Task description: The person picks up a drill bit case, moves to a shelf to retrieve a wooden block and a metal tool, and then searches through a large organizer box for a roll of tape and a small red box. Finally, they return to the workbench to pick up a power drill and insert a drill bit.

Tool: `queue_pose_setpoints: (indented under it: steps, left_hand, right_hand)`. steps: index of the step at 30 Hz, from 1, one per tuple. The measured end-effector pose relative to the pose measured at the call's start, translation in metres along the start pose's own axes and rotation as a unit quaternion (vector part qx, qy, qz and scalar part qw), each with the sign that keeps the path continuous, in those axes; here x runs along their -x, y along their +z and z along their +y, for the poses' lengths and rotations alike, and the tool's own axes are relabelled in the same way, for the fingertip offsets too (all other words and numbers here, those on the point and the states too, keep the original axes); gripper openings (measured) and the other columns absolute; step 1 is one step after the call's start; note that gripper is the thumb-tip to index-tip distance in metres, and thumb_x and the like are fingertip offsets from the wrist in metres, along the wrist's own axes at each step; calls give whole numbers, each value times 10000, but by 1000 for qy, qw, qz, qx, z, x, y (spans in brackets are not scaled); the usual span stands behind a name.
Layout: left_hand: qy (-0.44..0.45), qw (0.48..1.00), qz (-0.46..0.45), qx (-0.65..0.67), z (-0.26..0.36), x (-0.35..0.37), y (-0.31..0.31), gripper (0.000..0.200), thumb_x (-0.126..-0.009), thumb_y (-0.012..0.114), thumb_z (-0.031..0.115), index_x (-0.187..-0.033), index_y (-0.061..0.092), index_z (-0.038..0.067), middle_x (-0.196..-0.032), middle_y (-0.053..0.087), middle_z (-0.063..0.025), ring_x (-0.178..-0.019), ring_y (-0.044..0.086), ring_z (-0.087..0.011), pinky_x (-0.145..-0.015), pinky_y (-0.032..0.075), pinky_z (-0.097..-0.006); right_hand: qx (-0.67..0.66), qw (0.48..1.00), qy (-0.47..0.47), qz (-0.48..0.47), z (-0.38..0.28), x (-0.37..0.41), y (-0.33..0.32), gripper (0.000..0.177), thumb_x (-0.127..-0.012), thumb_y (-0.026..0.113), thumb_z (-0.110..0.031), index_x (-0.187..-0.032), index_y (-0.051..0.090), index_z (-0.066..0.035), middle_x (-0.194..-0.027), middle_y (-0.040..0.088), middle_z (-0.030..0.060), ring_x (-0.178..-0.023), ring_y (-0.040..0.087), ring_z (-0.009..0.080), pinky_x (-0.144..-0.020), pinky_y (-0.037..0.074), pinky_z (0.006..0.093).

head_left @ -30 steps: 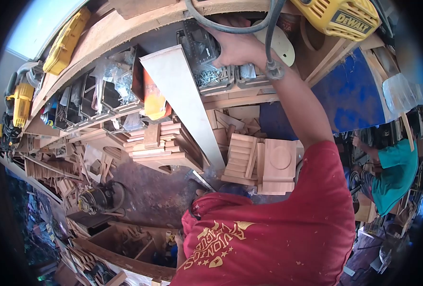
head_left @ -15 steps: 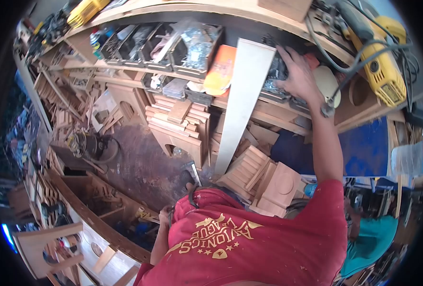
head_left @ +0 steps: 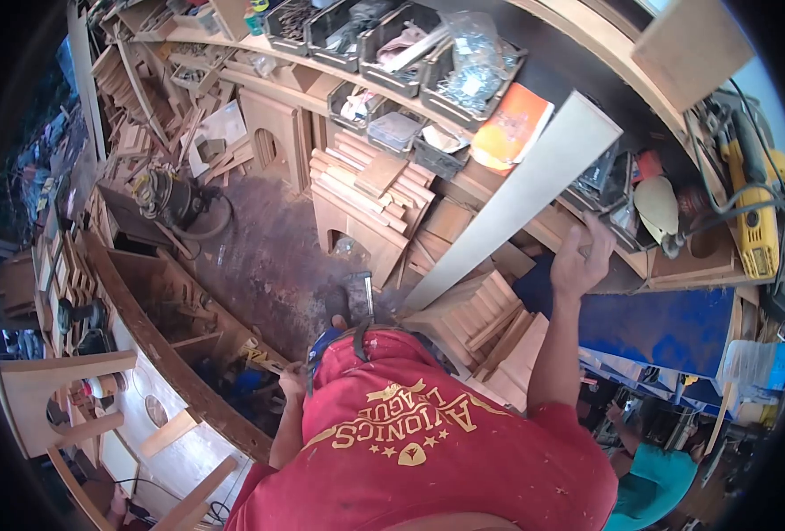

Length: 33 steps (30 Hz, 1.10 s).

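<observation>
My right hand (head_left: 580, 258) is in front of the shelf, just below a dark bin (head_left: 607, 181) of small hardware. Its fingers are curled in; I cannot tell what is inside them. Beside it a long pale board (head_left: 521, 195) leans against the shelf. At my waist on the left, my left hand (head_left: 293, 380) is closed by a yellowish, narrow piece (head_left: 264, 358), its grip partly hidden. Near my foot, a metal tool with an L-shaped end (head_left: 366, 296) sticks up at my waist.
Bins of hardware (head_left: 472, 80) line the shelf, with an orange packet (head_left: 512, 128) alongside. A yellow power tool (head_left: 755, 230) with a cable is at right. Stacked wooden parts (head_left: 370, 190), a shop vacuum (head_left: 167, 199) and an open wooden cabinet (head_left: 153, 354) surround me. A person in teal (head_left: 658, 482) is behind.
My right hand has come out of the bin, down and toward me, with its fingers curling. The view has turned, shifting the shelf. My left hand stays low at my waist.
</observation>
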<state>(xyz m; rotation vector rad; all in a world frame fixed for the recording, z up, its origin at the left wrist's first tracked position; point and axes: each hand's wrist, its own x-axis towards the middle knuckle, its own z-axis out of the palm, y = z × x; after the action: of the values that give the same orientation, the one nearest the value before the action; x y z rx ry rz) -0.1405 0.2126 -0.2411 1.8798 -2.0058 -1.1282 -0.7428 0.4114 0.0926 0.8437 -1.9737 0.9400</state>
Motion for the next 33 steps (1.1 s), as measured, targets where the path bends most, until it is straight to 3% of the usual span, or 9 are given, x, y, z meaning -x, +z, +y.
queue_pose_setpoints:
  steps: [4,8,13,17,19,22,24,27,33]
  left_hand:
    - [-24,998,-21,-54,28,-38,-15,288,-865,780,262,-995,784,6,-852,772,-169,-816,766,-261,-792,581,-383]
    - [-46,998,-34,-16,40,-107,-30,293,-866,798,311,-907,791,21,-821,757,-189,-794,759,-295,-774,570,-414]
    - [9,996,-49,-67,19,-222,-57,328,-901,770,345,-889,778,17,-806,747,-196,-773,746,-307,-746,556,-425]
    - [9,997,-59,44,29,-270,-110,234,-918,750,216,-1003,763,-1,-808,744,-99,-719,676,-182,-703,547,-376]
    - [21,996,-55,71,33,-283,-138,216,-915,751,190,-990,755,-12,-799,727,-82,-708,650,-159,-682,537,-364]
    - [-75,984,-70,146,-7,-298,-154,265,-913,754,229,-934,743,-35,-732,696,-85,-655,622,-155,-630,518,-372]
    - [-100,991,-75,51,-60,-302,-153,330,-922,743,294,-875,736,-33,-662,663,-86,-584,592,-170,-578,497,-379]
    - [-46,992,-102,-61,-39,-253,-177,339,-929,714,304,-855,738,-26,-645,670,-106,-560,608,-190,-562,500,-397]
    - [33,967,-159,-196,-65,-247,-169,299,-934,695,266,-892,741,-27,-700,700,-120,-599,638,-191,-577,511,-396]
  right_hand:
    - [-40,982,163,-89,-74,90,18,231,-876,689,14,-1107,693,-6,-1052,693,161,-975,671,272,-877,535,383]
    - [-75,939,180,-284,-153,193,67,180,-873,706,-4,-1052,710,-16,-916,696,124,-820,685,242,-766,557,354]
    - [-132,869,204,-430,-250,184,148,242,-862,728,-158,-1054,713,-12,-924,704,172,-804,691,347,-734,560,441]
    - [49,955,106,-274,-194,140,242,317,-789,756,-225,-978,682,18,-944,634,246,-897,623,435,-800,517,535]
    - [105,967,136,-191,-160,85,283,409,-845,766,-265,-1137,643,-7,-1134,610,238,-1020,580,438,-903,487,538]
    - [214,851,454,-155,-108,21,332,585,-905,698,-449,-1306,622,-30,-1351,610,236,-1246,575,409,-1056,452,494]
    - [185,835,466,-227,-97,-7,333,577,-933,648,-462,-1337,620,-50,-1398,606,215,-1299,559,379,-1089,433,478]
    - [164,819,462,-299,-73,-30,335,565,-947,622,-465,-1344,626,-63,-1410,611,201,-1320,556,363,-1103,427,470]
    - [174,860,415,-241,-25,-6,361,537,-947,617,-457,-1319,648,-71,-1373,636,191,-1299,572,361,-1095,436,473]
